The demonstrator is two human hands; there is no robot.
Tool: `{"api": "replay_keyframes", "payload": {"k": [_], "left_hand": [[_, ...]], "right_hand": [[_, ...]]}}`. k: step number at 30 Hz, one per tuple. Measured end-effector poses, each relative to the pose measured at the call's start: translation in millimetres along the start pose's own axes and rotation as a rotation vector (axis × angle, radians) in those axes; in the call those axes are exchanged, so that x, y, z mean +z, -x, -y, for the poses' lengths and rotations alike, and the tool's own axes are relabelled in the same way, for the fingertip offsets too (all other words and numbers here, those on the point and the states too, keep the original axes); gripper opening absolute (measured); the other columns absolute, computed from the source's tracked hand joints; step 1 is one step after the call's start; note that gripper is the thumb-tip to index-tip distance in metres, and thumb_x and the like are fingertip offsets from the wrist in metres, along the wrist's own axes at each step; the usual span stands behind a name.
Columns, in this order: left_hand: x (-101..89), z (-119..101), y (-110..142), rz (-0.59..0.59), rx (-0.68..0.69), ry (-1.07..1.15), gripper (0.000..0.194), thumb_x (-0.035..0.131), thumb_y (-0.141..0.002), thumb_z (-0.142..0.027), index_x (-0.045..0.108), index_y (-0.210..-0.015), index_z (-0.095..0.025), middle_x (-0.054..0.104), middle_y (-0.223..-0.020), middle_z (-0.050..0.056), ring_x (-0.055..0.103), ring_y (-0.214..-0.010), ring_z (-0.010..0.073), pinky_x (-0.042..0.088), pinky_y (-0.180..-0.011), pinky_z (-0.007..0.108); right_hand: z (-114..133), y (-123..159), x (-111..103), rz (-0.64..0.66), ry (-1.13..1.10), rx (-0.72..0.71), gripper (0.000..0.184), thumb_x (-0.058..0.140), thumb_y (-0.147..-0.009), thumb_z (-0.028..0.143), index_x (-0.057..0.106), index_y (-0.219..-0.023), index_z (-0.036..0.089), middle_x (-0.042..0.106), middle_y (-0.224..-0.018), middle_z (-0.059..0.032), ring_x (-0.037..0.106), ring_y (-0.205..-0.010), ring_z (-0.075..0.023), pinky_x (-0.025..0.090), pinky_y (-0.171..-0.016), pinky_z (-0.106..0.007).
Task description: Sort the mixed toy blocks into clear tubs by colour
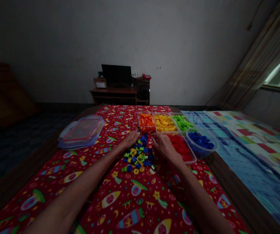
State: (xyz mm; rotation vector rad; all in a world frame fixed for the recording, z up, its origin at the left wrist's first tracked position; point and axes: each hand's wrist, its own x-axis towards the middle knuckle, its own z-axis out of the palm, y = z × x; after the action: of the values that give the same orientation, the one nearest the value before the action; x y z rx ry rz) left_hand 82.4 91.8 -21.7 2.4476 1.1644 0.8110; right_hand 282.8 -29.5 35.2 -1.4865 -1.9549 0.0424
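Observation:
A loose pile of small plastic building-toy pieces (140,156) in blue, yellow and green lies on the red patterned cloth (127,191). At its upper left edge rests my left hand (130,139), fingers stretched toward the orange box and nothing visible in them. My right hand (163,145) is at the pile's upper right, beside the box of red pieces (180,148). Its fingers are bent but apart, and I make out no piece between them. Just beyond both hands stands a clear box of orange pieces (146,122).
Behind and right are boxes of yellow pieces (164,123) and green pieces (182,123), and a round tub of blue pieces (201,140). Stacked container lids (82,131) lie at left. A bed (247,156) adjoins the right side. A desk with a monitor (117,76) stands against the wall.

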Motion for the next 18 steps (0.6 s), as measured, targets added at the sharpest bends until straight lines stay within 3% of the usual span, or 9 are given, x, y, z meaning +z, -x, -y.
{"api": "replay_keyframes", "payload": {"k": [6,8,13,18], "left_hand": [[7.8,-13,-15,0.018,0.020,-0.032,0.039,0.032,-0.089,-0.034,0.065,-0.078,-0.017,0.066,-0.085,0.009,0.060,-0.089,0.0211,0.045,-0.090,0.037],[8.9,-15,-14,0.016,0.023,-0.037,0.038,0.033,-0.089,-0.032,0.066,-0.083,-0.017,0.067,-0.088,0.009,0.060,-0.090,0.0208,0.044,-0.091,0.036],[16.1,-28,-15,0.109,0.062,-0.046,0.035,0.041,-0.088,-0.033,0.062,-0.112,-0.019,0.064,-0.118,0.008,0.055,-0.109,0.0214,0.039,-0.099,0.037],[13.1,-51,-13,0.294,0.259,0.060,0.033,0.037,-0.091,-0.032,0.068,-0.090,-0.021,0.070,-0.100,0.003,0.061,-0.096,0.0164,0.042,-0.094,0.028]], "right_hand": [[-6,-2,-1,-0.017,0.011,-0.009,0.025,0.050,-0.089,0.022,0.065,-0.107,0.015,0.070,-0.098,-0.0121,0.064,-0.091,-0.0213,0.046,-0.085,-0.033],[-6,-2,-2,-0.010,0.023,-0.009,0.024,0.050,-0.090,0.023,0.065,-0.107,0.015,0.070,-0.098,-0.0123,0.064,-0.090,-0.0214,0.046,-0.084,-0.032],[-3,-3,-4,0.015,0.035,-0.012,0.024,0.049,-0.089,0.021,0.066,-0.106,0.016,0.070,-0.096,-0.0117,0.064,-0.088,-0.0209,0.046,-0.081,-0.030],[-4,-6,-7,0.076,0.033,-0.002,0.026,0.047,-0.090,0.021,0.066,-0.106,0.012,0.070,-0.094,-0.0129,0.063,-0.087,-0.0215,0.044,-0.079,-0.030]]}}
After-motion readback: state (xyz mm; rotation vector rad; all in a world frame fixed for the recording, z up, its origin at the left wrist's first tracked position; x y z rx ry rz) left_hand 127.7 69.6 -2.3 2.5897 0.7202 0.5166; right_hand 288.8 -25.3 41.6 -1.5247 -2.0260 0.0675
